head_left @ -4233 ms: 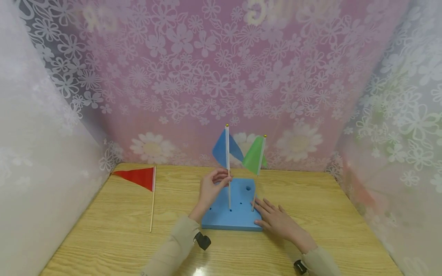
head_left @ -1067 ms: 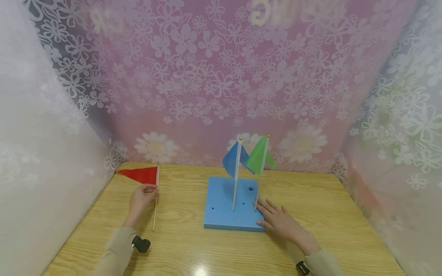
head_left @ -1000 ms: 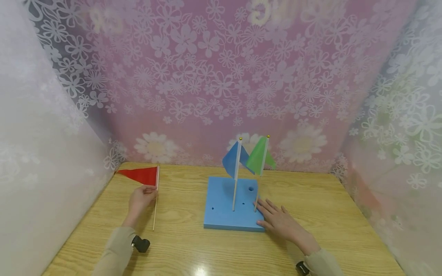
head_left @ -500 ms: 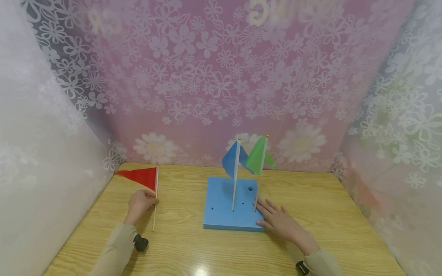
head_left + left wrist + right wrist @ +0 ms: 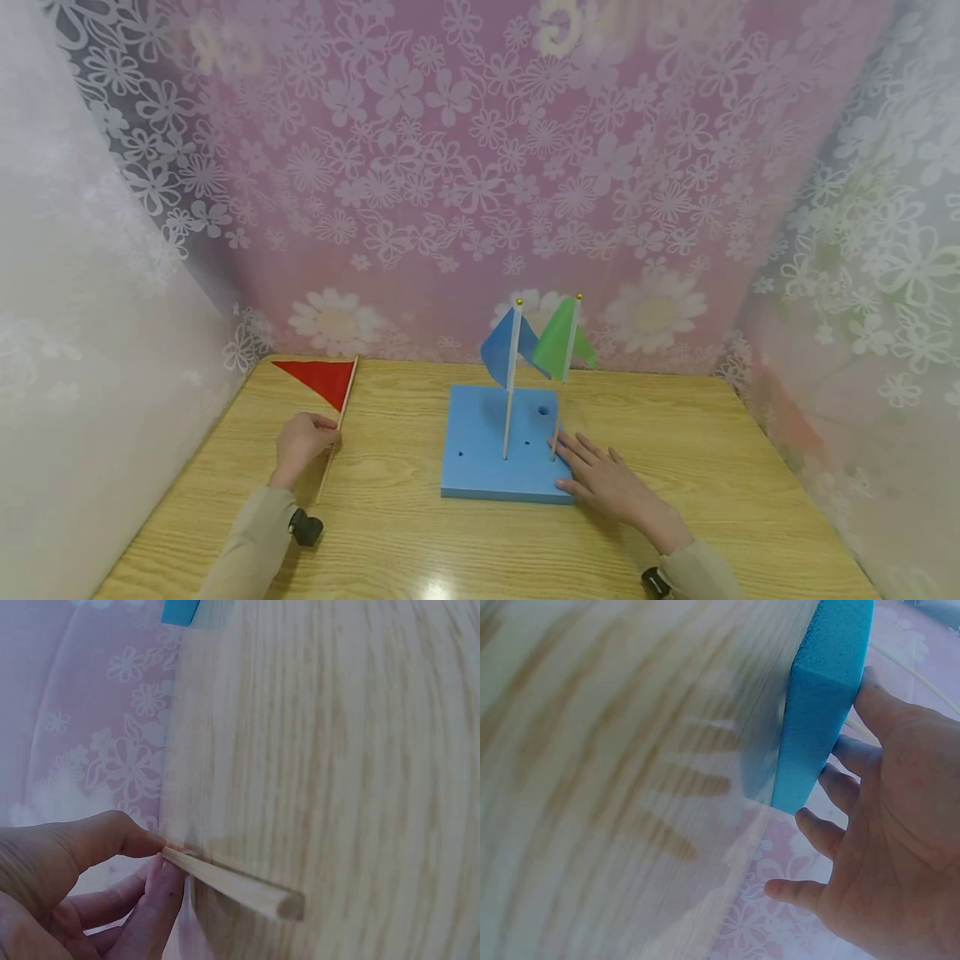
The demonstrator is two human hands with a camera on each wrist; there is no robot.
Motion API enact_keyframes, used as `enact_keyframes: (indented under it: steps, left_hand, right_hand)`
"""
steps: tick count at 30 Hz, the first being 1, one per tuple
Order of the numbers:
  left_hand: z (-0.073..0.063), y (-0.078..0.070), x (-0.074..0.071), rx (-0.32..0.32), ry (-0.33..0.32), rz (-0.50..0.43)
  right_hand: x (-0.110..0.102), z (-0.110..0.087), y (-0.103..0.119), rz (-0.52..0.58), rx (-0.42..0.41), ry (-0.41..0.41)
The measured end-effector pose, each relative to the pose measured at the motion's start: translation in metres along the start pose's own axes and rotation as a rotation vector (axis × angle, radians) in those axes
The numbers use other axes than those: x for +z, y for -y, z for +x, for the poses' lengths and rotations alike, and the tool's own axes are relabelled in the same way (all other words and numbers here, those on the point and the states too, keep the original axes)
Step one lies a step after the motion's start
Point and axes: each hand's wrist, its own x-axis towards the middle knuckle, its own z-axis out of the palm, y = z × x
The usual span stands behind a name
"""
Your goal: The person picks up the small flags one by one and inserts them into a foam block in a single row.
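At the left of the head view, my left hand (image 5: 303, 446) pinches the wooden stick of a red flag (image 5: 326, 382) between thumb and fingers. The left wrist view shows the bare stick end (image 5: 247, 892) poking out past the fingertips, close over the table. My right hand (image 5: 611, 483) rests with fingers spread against the right edge of a blue foam block (image 5: 487, 479). A blue flag (image 5: 497, 350) and a green flag (image 5: 555, 346) stand upright in holes of this block. In the right wrist view, thumb and fingertips touch the block's side (image 5: 810, 727).
Several holes show in the block's top, one of them (image 5: 543, 411) wider, near the back right corner. The wood-grain table (image 5: 397, 533) ends at a flowered pink curtain (image 5: 420, 208) behind. Pale flowered sheets (image 5: 97, 275) hang on both sides.
The left hand went from the blue flag's stick to the red flag, then slid lower along its stick. Just now the red flag has turned, its top tilting rightward. The right hand has stayed put.
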Motion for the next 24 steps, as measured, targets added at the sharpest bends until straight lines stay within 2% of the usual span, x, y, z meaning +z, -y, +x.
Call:
enact_keyframes:
  steps: [6,8,13,18,24]
  left_hand:
    - [0.001,-0.002,-0.001,0.024,0.004,-0.019]
    - [0.001,-0.005,-0.001,0.019,0.013,-0.055]
    - [0.003,-0.018,0.002,0.024,0.013,-0.182]
    - [0.004,-0.033,0.012,0.06,-0.028,-0.294]
    - [0.005,-0.054,0.024,0.1,-0.062,-0.373]
  right_hand:
    - [0.0,0.001,0.0,-0.013,0.001,-0.002]
    - [0.002,0.001,-0.001,-0.02,-0.01,-0.019]
    - [0.006,0.001,-0.005,-0.02,-0.01,-0.031]
    - [0.003,0.001,-0.003,-0.012,0.006,0.002]
    - [0.001,0.001,-0.003,-0.016,0.006,0.004]
